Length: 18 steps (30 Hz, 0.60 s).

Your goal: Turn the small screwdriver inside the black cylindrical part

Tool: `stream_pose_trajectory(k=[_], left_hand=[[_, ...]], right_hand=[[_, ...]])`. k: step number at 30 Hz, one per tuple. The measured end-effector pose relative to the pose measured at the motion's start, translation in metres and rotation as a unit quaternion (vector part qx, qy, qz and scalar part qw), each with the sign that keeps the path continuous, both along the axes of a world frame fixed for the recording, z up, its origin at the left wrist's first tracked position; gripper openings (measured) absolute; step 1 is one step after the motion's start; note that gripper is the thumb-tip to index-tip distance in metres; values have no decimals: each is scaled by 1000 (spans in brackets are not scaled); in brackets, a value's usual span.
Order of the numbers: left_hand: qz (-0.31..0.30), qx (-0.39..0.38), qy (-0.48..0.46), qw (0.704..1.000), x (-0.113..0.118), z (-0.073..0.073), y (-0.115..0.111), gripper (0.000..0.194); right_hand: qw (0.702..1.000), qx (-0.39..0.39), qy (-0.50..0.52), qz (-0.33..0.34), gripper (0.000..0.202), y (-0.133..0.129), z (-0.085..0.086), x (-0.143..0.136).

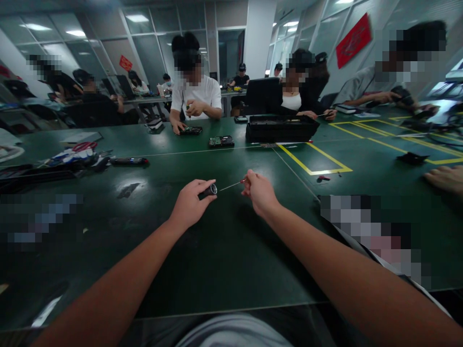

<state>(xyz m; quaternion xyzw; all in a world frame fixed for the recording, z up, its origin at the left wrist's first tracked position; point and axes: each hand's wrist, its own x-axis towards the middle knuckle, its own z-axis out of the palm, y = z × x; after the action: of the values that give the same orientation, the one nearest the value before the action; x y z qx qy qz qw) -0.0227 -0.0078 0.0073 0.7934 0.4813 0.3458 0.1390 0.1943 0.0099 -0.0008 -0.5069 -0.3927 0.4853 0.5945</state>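
My left hand (190, 202) is wrapped round a short black cylinder (210, 190) with a pale ring at its right end. In my right hand (259, 191) is a thin screwdriver (231, 185) with a red handle, pinched between the fingers. Its shaft points left, and the tip is close to the ringed end of the cylinder, with a small gap between them. Both hands are above the green table (231, 270).
Across the table lie a green circuit board device (221, 141) and a long black box (282, 128). A black tool (129, 162) and piled items (77, 154) are at left. Small red parts (323, 179) lie right. Another person's hand (444, 178) rests at the right edge.
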Motion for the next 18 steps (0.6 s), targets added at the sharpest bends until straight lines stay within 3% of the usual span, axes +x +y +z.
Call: stream_pose_trajectory(k=[2,9,18], left_hand=[[1,-13,5,1000,0,-1,0,44],[-11,-29,-10,999,1,-2,-1,45],[-16,-28,-28,999,3,-1,-3,46]], right_hand=[[1000,7,-7,-26,26,1,-2,0],[996,84,-36,15,31,-4,0,-6],[992,92,-82,20,36,-8,5,-4]])
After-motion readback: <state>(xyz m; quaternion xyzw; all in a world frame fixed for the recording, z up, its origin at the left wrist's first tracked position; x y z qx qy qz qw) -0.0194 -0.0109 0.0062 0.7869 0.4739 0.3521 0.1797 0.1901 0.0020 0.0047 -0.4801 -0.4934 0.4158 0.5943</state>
